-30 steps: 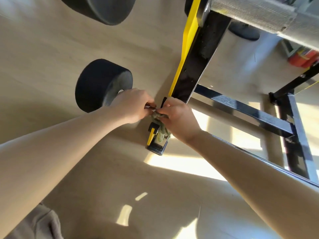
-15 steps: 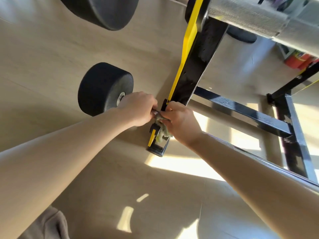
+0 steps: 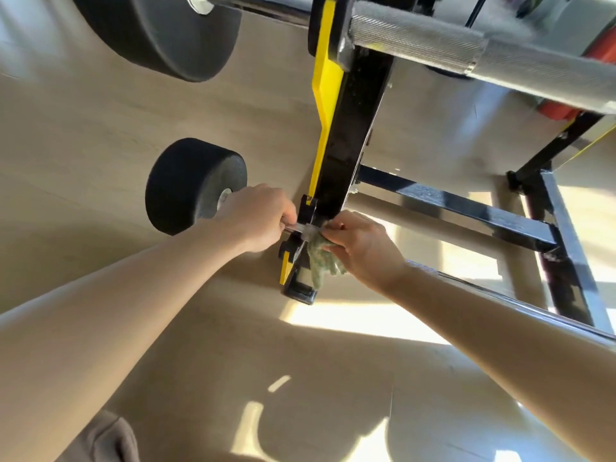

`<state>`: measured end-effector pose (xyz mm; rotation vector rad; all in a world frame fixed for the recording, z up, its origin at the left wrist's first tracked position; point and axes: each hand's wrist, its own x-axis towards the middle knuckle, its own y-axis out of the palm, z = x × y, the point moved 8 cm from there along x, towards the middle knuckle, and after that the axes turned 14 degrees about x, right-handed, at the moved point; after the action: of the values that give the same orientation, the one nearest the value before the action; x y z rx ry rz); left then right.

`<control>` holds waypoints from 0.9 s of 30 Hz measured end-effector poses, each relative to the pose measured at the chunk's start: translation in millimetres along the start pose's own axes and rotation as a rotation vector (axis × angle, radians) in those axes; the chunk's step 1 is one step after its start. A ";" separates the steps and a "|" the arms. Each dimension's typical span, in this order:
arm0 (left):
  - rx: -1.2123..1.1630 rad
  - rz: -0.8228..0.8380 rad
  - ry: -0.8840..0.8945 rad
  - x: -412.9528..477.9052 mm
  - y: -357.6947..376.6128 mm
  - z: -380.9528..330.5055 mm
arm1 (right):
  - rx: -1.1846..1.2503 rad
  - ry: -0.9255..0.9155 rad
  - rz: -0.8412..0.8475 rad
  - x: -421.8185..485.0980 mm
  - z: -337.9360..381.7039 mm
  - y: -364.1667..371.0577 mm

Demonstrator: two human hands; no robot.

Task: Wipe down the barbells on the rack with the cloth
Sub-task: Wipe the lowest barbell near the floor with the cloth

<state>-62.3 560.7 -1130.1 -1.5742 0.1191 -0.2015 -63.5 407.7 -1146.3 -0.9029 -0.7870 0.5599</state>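
Barbell [image 3: 196, 185], low on the rack [image 3: 353, 138]: your left hand [image 3: 256, 216] wraps its bar at 9 o'clock of the upright, likely steadying it, while your right hand [image 3: 363, 245] pinches the cloth [image 3: 321, 263] at 3 o'clock.

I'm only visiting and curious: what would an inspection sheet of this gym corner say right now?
Surface: pale wood-look floor, with sunlit patches.
Job's things: thin steel bar of the lower barbell on the black-and-yellow rack upright, black round weight at its end; crumpled green cloth at the bar; upper knurled steel barbell with large black plate.
Clutter: red-orange object behind the rack, unclear.
Hands: left hand grips the bar; right hand holds the cloth against it.
Cables: one thin black line at the top, unclear.
Surroundings: black rack base frame; brown garment at the lower edge.
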 end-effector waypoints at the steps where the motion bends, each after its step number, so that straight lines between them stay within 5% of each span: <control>1: 0.005 -0.011 0.008 0.2 -2.8 -4.8 | -0.002 -0.019 0.000 9.8 5.5 7.9; 12: -0.179 0.005 0.303 1.0 5.8 -85.3 | 0.012 0.148 0.116 -66.8 -39.7 -62.4; 20: -0.106 -0.047 0.359 6.5 20.7 -121.7 | 0.043 0.284 0.124 -67.5 -52.7 -46.5; 27: -0.055 -0.176 0.272 21.5 17.7 -116.9 | 0.084 0.454 0.304 -95.6 -73.3 -72.6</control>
<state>-64.1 441.6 -1146.1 -1.6061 0.1992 -0.5544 -54.8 267.3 -1146.8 -1.0299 -0.2145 0.6173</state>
